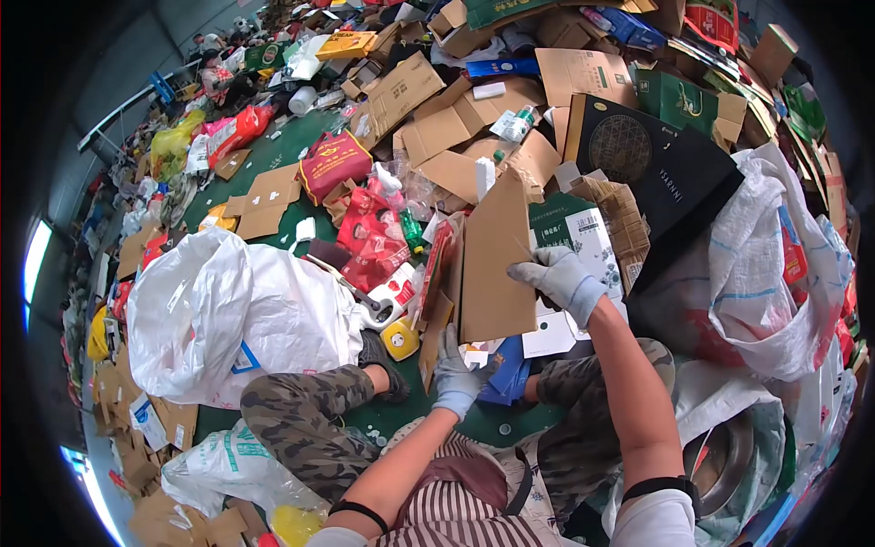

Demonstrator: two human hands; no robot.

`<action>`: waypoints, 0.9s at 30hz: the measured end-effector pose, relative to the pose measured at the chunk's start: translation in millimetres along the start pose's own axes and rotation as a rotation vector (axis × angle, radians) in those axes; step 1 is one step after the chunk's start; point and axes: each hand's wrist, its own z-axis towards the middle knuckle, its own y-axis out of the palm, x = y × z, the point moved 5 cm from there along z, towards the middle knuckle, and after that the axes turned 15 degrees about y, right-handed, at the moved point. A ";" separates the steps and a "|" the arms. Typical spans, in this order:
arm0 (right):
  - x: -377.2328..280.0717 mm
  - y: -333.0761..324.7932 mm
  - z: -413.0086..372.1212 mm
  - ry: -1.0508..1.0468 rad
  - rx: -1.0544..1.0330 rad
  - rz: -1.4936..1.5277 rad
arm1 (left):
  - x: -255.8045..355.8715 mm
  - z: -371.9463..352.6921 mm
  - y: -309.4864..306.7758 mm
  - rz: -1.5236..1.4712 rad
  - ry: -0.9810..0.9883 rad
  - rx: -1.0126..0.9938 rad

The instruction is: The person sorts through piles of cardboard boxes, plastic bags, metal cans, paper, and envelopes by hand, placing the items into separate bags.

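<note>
A flat brown cardboard piece (497, 260) stands upright in front of me. My right hand (563, 278), in a pale glove, is closed on its right edge, with the thumb on the near face. Lower down, my left hand (456, 376), gloved too, grips around the bottom left corner, its fingers pointing up; part of its hold is hidden. Just left of this piece stand a narrow cardboard strip (436, 342) and a red flat box (436, 273). Behind my right hand lies a green and white printed carton (583, 237).
A full white sack (241, 310) stands at left, another white woven sack (766, 264) at right. Cardboard, bags and a black box (652, 169) are heaped ahead. A yellow container (399, 339) and a blue box (506, 374) lie near my feet. Another person (219, 80) sits far left.
</note>
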 end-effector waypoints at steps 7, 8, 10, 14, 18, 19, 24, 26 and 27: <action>-40.7 62.9 19.5 -0.133 -0.037 -0.073 | -90.9 34.3 24.3 -0.649 -0.340 0.452; -45.7 63.9 18.4 -0.103 -0.132 0.031 | -100.0 38.6 19.8 -0.566 -0.355 0.435; -56.9 63.0 11.9 -0.048 -0.322 0.235 | -112.4 49.3 0.9 -0.439 -0.350 0.428; -59.7 38.2 20.6 -0.091 -0.176 0.324 | -90.1 76.3 -85.9 -0.435 -0.235 0.555; -51.7 12.8 30.3 -0.114 -0.044 0.399 | -78.7 64.6 -175.4 -0.769 -0.280 0.716; -49.9 12.2 34.3 -0.169 -0.054 0.522 | -79.7 57.2 -198.5 -0.793 -0.275 0.749; -32.4 15.4 63.1 -0.051 0.041 0.519 | -91.6 -4.7 -350.8 -0.910 -0.203 0.833; -23.0 20.9 80.9 -0.007 0.075 0.403 | -79.8 -48.9 -444.7 -0.738 -0.125 0.924; -14.8 21.5 92.9 0.017 0.095 0.347 | -88.9 -83.1 -502.2 -0.647 -0.110 0.997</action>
